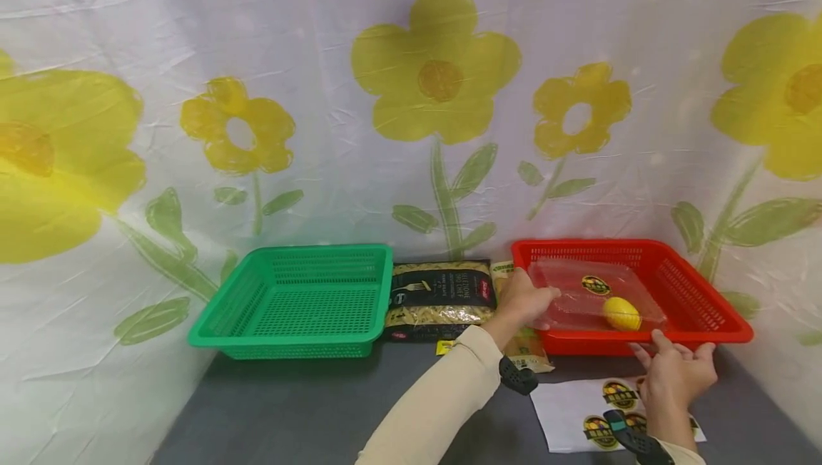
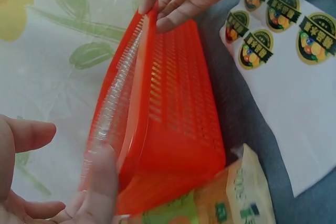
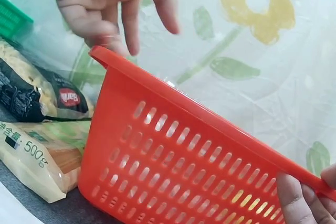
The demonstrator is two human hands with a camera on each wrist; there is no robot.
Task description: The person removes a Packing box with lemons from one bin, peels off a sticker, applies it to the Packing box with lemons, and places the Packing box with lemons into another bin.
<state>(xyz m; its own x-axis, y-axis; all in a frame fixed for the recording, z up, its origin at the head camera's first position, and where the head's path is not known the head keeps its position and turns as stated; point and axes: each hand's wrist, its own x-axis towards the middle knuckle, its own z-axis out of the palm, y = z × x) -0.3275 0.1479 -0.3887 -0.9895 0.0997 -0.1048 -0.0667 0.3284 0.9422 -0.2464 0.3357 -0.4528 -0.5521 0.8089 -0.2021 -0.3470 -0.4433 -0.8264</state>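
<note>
A red plastic basket (image 1: 696,301) stands at the right, with a clear plastic container (image 1: 571,315) bearing a round label inside it. A yellow lemon (image 1: 621,314) shows at the container's front right. My right hand (image 1: 677,372) pinches the basket's front rim, thumb over the top and fingers beneath the lip. At the left end, my left hand (image 1: 529,301) reaches over the rim with its fingers spread and fairly straight. Its thumb (image 2: 102,184) overlaps the basket's corner in the left wrist view.
A green basket (image 1: 212,326) stands at the left. Between the baskets lie a black pasta bag (image 1: 443,297) and a tan food packet (image 1: 529,351). White paper with round fruit stickers (image 1: 568,415) lies in front of the red basket. A flower-printed curtain (image 1: 334,187) hangs behind.
</note>
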